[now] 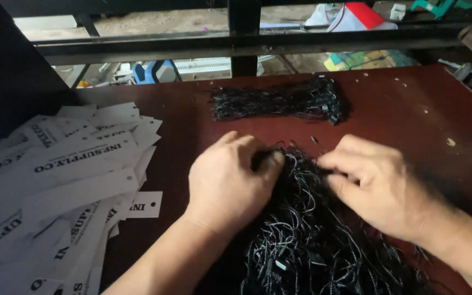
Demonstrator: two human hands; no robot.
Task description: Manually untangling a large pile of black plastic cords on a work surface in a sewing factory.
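Head view: both hands work at the top edge of a loose heap of black cords (307, 235) lying on the dark red bench (411, 104) at six o'clock. The left hand (228, 183) has its grip pinched shut on a few cords; the right hand (378, 186) is curled, fingertips picking among the strands, so its grip cannot be judged. A tidy cord bundle (279, 101) lies at twelve o'clock, well apart. White paper tags (61, 169) are piled at nine o'clock, within reach.

strings under hands (307, 240): black, pale flecks | bundle beyond hands (279, 102): black | tags left of left hand (55, 180): white, black print | table (411, 104): dark reddish-brown
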